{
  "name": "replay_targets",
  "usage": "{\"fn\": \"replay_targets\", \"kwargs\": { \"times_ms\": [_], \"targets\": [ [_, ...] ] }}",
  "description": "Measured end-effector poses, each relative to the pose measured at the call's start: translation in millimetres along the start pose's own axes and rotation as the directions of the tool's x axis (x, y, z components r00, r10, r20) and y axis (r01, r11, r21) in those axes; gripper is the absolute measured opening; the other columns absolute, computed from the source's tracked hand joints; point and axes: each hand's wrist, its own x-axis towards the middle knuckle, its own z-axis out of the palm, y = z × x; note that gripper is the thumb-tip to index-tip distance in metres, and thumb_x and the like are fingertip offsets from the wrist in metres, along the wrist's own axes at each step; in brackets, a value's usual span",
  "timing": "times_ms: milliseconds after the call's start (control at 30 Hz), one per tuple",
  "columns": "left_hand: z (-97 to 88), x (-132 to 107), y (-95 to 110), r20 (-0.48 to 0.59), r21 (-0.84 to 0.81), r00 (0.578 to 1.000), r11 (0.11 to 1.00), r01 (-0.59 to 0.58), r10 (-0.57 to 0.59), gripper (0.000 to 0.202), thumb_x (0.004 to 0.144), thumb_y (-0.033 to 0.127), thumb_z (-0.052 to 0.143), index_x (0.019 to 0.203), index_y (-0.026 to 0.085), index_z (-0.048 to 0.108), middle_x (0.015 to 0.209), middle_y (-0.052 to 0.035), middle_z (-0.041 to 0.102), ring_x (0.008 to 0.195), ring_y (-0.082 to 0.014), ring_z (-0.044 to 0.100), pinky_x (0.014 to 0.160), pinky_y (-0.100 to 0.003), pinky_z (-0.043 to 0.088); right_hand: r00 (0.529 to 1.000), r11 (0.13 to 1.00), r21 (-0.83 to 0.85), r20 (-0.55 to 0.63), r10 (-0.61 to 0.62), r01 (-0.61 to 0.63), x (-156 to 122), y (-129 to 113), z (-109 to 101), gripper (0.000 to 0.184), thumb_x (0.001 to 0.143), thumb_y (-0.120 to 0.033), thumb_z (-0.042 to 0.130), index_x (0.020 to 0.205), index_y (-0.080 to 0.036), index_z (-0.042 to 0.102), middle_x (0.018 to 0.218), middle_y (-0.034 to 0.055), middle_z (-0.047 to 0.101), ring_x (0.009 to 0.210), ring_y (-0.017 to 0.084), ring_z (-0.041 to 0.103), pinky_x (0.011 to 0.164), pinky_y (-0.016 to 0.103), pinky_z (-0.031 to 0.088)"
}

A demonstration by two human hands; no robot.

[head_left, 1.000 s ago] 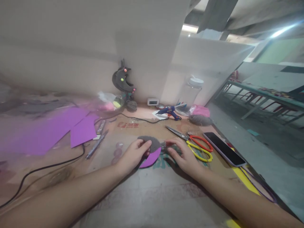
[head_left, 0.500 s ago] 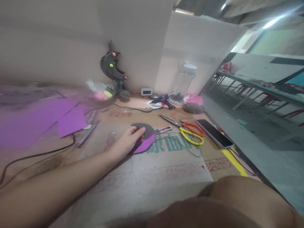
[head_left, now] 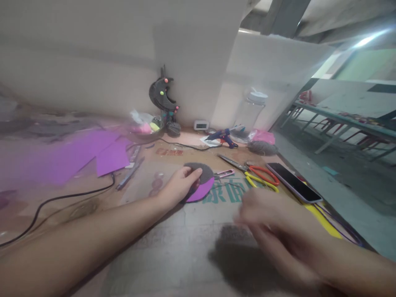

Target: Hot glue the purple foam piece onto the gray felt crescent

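My left hand (head_left: pixel 179 185) is closed on a round disc (head_left: pixel 206 171), thumb on top and the other fingers partly hidden behind it. The disc's upper part is grey and fuzzy, like wound yarn; its lower part is bare purple (head_left: pixel 202 192). A thin grey strand leads right from it toward my right hand (head_left: pixel 262 214). Motion smears that hand over the cardboard, so I cannot make out whether its fingers hold the strand. Just right of the disc lie small pink-handled snips (head_left: pixel 225 173). Beyond my right hand are scissors (head_left: pixel 260 175) with red and yellow handles.
Purple sheets (head_left: pixel 113 156) and a black cable (head_left: pixel 62 198) occupy the left. At the back stand a dark crescent ornament (head_left: pixel 159 95), a small clock (head_left: pixel 201 125), a glue gun (head_left: pixel 222 137), a clear bottle (head_left: pixel 252 109) and grey yarn (head_left: pixel 262 147). A phone (head_left: pixel 293 181) lies near the right edge.
My right hand has come up from the bottom right to above the cardboard. My left hand still grips the disc. The whole view has shifted, so things appear farther right.
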Motion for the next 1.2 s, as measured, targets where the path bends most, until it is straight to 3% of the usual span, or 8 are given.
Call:
{"fn": "replay_targets", "kwargs": {
  "times_ms": [100, 233, 567, 700, 800, 900, 1033, 1200],
  "targets": [
    [0.5, 0, 0, -0.018, -0.082, 1.0, 0.996, 0.023, -0.025, 0.037, 0.079, 0.05, 0.063, 0.067, 0.017, 0.052, 0.058, 0.0032, 0.052, 0.052, -0.0096, 0.047, 0.053, -0.022, 0.036, 0.984, 0.999, -0.035, 0.175, -0.034, 0.041, 48, 24, 27, 0.031, 0.091, -0.037, 0.05, 0.069, -0.022, 0.065, 0.066, 0.0039, 0.062, 0.064, 0.017, 0.056, 0.061, 0.032, 0.044],
    [-0.1, 0, -1, -0.013, -0.133, 1.0, 0.991, 0.014, -0.016, 0.038, 0.076, 0.051, 0.066, 0.069, 0.017, 0.05, 0.059, 0.0049, 0.052, 0.052, -0.0084, 0.047, 0.052, -0.021, 0.036, 0.957, 0.985, 0.079, 0.26, 0.131, -0.157, 73, 53, 56, 0.023, 0.088, -0.034, 0.055, 0.078, -0.017, 0.067, 0.067, 0.0003, 0.063, 0.062, 0.014, 0.055, 0.057, 0.025, 0.042],
    [-0.6, -3, 5, -0.038, -0.026, 0.998, 0.998, 0.051, -0.052, 0.036, 0.078, 0.049, 0.064, 0.065, 0.018, 0.052, 0.057, 0.0042, 0.052, 0.052, -0.0097, 0.047, 0.052, -0.022, 0.034, 0.972, 0.915, 0.346, -0.031, 0.233, -0.209, 60, 59, 63, 0.025, 0.084, -0.041, 0.06, 0.073, -0.021, 0.049, 0.061, -0.0049, 0.047, 0.053, 0.01, 0.046, 0.05, 0.023, 0.039],
    [-0.7, -3, 4, -0.028, -0.014, 0.999, 0.999, 0.036, -0.036, 0.034, 0.078, 0.049, 0.063, 0.068, 0.017, 0.054, 0.057, 0.0039, 0.053, 0.053, -0.0105, 0.048, 0.053, -0.023, 0.035, 0.972, 0.882, 0.418, 0.008, 0.234, -0.216, 59, 66, 62, 0.031, 0.085, -0.038, 0.059, 0.11, -0.023, 0.05, 0.09, 0.0014, 0.062, 0.052, 0.009, 0.048, 0.047, 0.023, 0.041],
    [-1.8, -2, 2, -0.023, 0.003, 1.0, 1.0, 0.01, -0.01, 0.035, 0.079, 0.05, 0.063, 0.069, 0.017, 0.055, 0.058, 0.0036, 0.054, 0.054, -0.0108, 0.049, 0.053, -0.023, 0.035, 0.979, 0.933, 0.295, 0.065, 0.195, -0.206, 60, 68, 62, 0.04, 0.084, -0.032, 0.06, 0.122, -0.021, 0.052, 0.102, 0.0054, 0.066, 0.059, 0.011, 0.055, 0.054, 0.026, 0.047],
    [-1.9, -2, 2, -0.051, -0.016, 0.998, 0.999, 0.03, -0.031, 0.037, 0.077, 0.052, 0.063, 0.067, 0.018, 0.053, 0.057, 0.0047, 0.052, 0.052, -0.0104, 0.047, 0.051, -0.023, 0.033, 0.987, 0.982, 0.108, 0.058, 0.148, -0.154, 61, 66, 60, 0.014, 0.086, -0.027, 0.059, 0.094, -0.019, 0.067, 0.083, 0.0032, 0.07, 0.072, 0.015, 0.062, 0.066, 0.029, 0.048],
    [0.3, -4, 5, -0.082, -0.047, 0.993, 0.996, 0.077, -0.08, 0.037, 0.076, 0.052, 0.063, 0.067, 0.019, 0.049, 0.054, 0.0066, 0.048, 0.047, -0.009, 0.043, 0.048, -0.022, 0.03, 1.0, 0.999, -0.029, -0.001, -0.012, 0.012, 58, 59, 56, 0.017, 0.09, -0.029, 0.055, 0.082, -0.02, 0.068, 0.081, 0.0042, 0.071, 0.075, 0.017, 0.062, 0.072, 0.032, 0.047],
    [2.3, -5, 9, -0.086, -0.059, 0.994, 0.997, 0.055, -0.06, 0.036, 0.075, 0.049, 0.064, 0.066, 0.018, 0.049, 0.056, 0.0058, 0.05, 0.049, -0.0084, 0.045, 0.049, -0.022, 0.032, 0.939, 0.897, -0.312, 0.245, -0.243, 0.313, 57, 53, 45, 0.024, 0.093, -0.037, 0.052, 0.096, -0.02, 0.07, 0.084, 0.0076, 0.07, 0.08, 0.021, 0.061, 0.072, 0.033, 0.043]
  ]
}}
